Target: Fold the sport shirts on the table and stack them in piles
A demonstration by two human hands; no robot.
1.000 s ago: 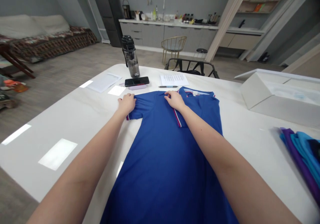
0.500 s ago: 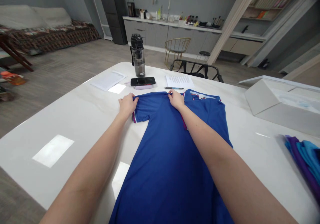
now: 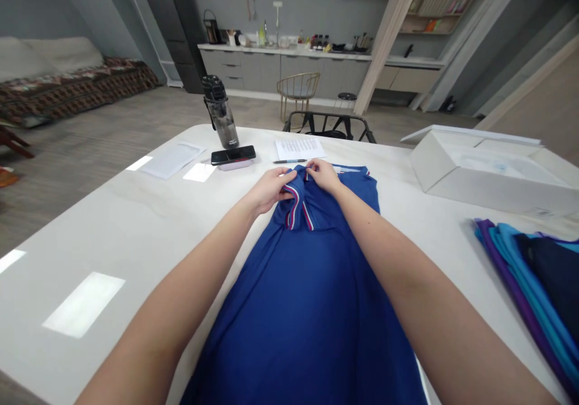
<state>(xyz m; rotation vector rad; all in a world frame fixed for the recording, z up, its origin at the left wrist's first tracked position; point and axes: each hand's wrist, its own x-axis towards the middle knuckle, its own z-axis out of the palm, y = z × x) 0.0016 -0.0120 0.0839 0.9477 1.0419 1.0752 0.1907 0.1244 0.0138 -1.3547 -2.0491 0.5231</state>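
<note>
A blue polo shirt [image 3: 312, 296] with red and white trim lies lengthwise on the white table [image 3: 149, 224], its collar end away from me. My left hand [image 3: 270, 189] is closed on the sleeve, which is folded inward over the shirt so that its striped cuff shows. Just to the right, my right hand [image 3: 323, 175] pinches the fabric at the shoulder, close to the collar. Both hands are near each other at the far end of the shirt. The fingertips of my right hand are partly hidden by cloth.
Beyond the shirt are a pen [image 3: 289, 161], a printed sheet [image 3: 299, 147], a phone [image 3: 233, 155], a water bottle [image 3: 222, 116] and white paper [image 3: 174, 159]. At right stand an open white box [image 3: 488, 182] and a pile of folded clothes [image 3: 520, 272]. A black chair [image 3: 330, 125] is behind the table.
My left hand has moved right, bringing the sleeve inward from its outstretched position over the shirt. My right hand still pinches near the collar. The camera view has shifted.
</note>
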